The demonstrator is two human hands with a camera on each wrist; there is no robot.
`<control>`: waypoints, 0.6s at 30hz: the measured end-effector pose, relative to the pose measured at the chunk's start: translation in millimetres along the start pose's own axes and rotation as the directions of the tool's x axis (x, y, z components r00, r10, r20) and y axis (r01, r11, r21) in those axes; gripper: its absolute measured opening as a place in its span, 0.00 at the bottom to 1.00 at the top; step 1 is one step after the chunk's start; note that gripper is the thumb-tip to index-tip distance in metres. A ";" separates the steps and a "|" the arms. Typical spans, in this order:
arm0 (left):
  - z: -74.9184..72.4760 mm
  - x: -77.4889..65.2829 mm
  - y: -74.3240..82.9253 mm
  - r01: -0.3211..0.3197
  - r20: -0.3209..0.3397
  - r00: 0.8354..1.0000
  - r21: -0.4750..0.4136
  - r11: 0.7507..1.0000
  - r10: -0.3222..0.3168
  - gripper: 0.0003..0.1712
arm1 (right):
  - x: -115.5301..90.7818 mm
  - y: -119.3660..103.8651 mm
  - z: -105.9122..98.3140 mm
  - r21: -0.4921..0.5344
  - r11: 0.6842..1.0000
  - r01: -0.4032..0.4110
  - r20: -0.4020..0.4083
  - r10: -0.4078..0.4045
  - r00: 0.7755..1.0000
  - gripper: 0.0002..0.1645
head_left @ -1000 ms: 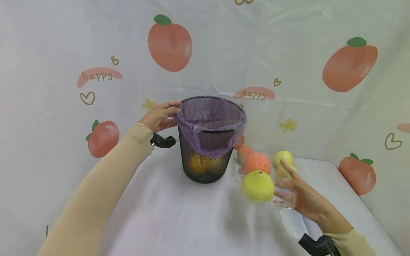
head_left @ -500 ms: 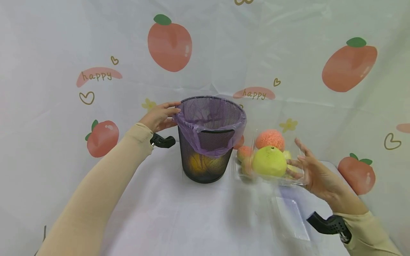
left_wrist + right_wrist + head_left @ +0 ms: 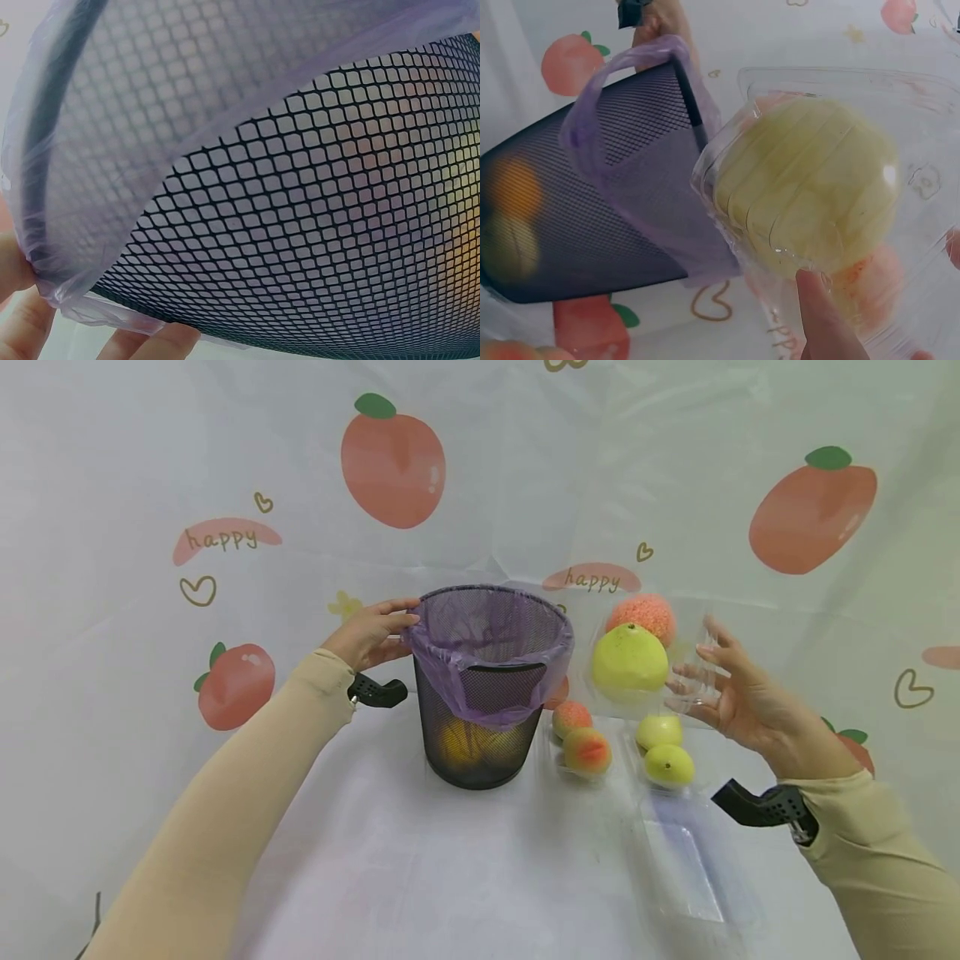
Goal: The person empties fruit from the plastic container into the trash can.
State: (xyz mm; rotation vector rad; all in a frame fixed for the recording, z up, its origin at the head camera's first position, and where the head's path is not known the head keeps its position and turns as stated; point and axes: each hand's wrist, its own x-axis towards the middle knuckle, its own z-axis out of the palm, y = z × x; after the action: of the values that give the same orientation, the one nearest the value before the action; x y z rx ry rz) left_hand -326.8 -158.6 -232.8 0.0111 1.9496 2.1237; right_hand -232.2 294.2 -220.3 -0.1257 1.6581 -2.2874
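My left hand (image 3: 371,635) holds the rim of a black mesh wastebasket (image 3: 480,752) at its left side. A purple plastic bag (image 3: 491,685) lines the basket and folds over the rim; in the left wrist view, fingertips (image 3: 172,341) touch the bag and mesh. My right hand (image 3: 750,697) grips the right side of a clear plastic tray (image 3: 930,187), raised above the table to the right of the basket. In that tray sit a yellow-green pomelo (image 3: 630,662) and a bumpy coral-pink round fruit (image 3: 643,617). Orange and yellow round fruits (image 3: 514,187) show through the basket's mesh.
Below the raised tray, two peaches (image 3: 587,750) sit in a clear container beside the basket. Two yellow-green fruits (image 3: 669,766) lie to their right. A clear plastic piece (image 3: 686,872) lies nearer on the white table (image 3: 450,868). A printed cloth (image 3: 510,485) hangs behind.
My right hand has lifted the tray with the pomelo and coral-pink fruit up and slightly right, uncovering the peaches and yellow-green fruits. My left hand has stayed on the basket's rim.
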 end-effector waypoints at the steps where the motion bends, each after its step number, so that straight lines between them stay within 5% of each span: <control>1: -0.2 0.0 0.0 0.000 -0.004 1.000 -0.001 1.000 0.000 0.31 | 1.7 -3.9 2.7 0.006 1.000 0.001 -0.009 -0.001 1.000 0.45; 9: -1.1 -1.3 -0.7 -0.014 0.006 1.000 0.029 0.999 0.013 0.31 | 15.8 -28.0 21.1 0.003 1.000 0.016 -0.035 -0.016 0.999 0.47; 18: 0.3 -2.4 0.5 -0.003 -0.002 1.000 0.021 1.000 0.003 0.31 | 34.2 -48.2 40.1 -0.150 0.989 0.014 -0.096 -0.029 0.995 0.48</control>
State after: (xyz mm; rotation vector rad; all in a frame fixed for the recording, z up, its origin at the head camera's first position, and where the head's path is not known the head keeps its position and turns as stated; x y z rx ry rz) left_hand -324.5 -158.8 -231.8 0.0161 1.9739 2.1055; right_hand -264.1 260.9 -165.8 -0.0652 1.8859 -2.2158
